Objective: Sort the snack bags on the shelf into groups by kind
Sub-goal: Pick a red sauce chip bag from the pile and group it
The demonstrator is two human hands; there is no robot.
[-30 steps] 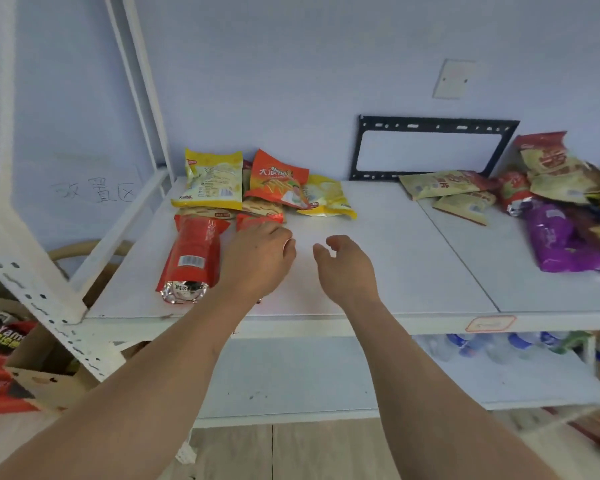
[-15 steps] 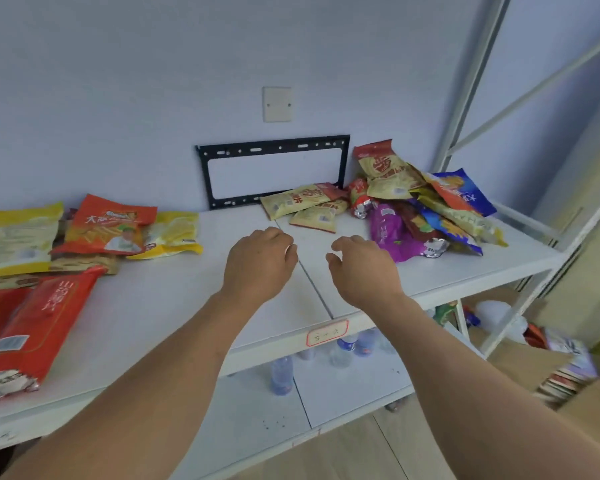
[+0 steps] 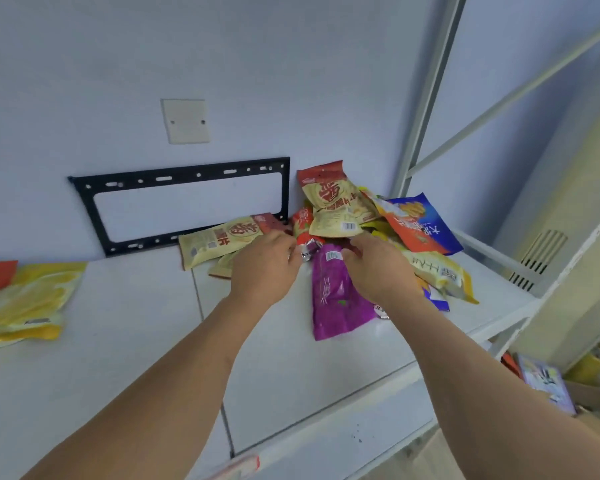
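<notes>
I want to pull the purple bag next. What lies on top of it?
The right hand covers the purple bag along its upper right edge; the left hand reaches in beside it. No other bag visibly lies on it. What the right hand hides cannot be seen.

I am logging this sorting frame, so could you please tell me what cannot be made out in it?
- Head view: whether the left hand or right hand grips anything; the fingertips are hidden behind the hands.
- Bags under the pile, covered by the cream-and-red bag and glossy purple bag.
- The yellow bag, blurred and cut by the left edge.
</notes>
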